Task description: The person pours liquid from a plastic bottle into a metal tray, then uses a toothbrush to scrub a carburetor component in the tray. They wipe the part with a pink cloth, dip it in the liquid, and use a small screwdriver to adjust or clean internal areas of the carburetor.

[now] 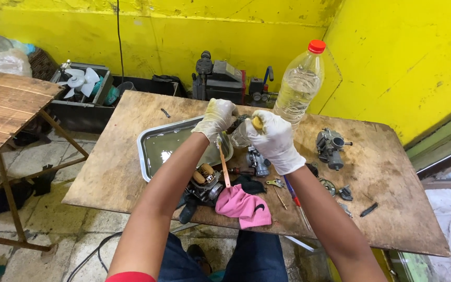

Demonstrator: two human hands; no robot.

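Note:
Both hands wear thin white gloves and meet over the far edge of a metal tray (150, 156) that holds murky liquid. My left hand (216, 116) grips a small dark metal part (237, 125). My right hand (272, 137) is closed on a tool with a yellow handle (257, 123), pressed against that part. A brush with an orange handle (223, 163) leans out of the tray just below my hands. A carburetor body (259, 162) lies right under my right hand.
A clear plastic bottle with a red cap (301, 83) stands behind my hands. On the worn wooden table (387, 209) lie another carburetor (331, 147), an engine part (204, 184), a pink cloth (241, 204), screwdrivers (296, 201) and small pieces. A second table (6, 109) stands left.

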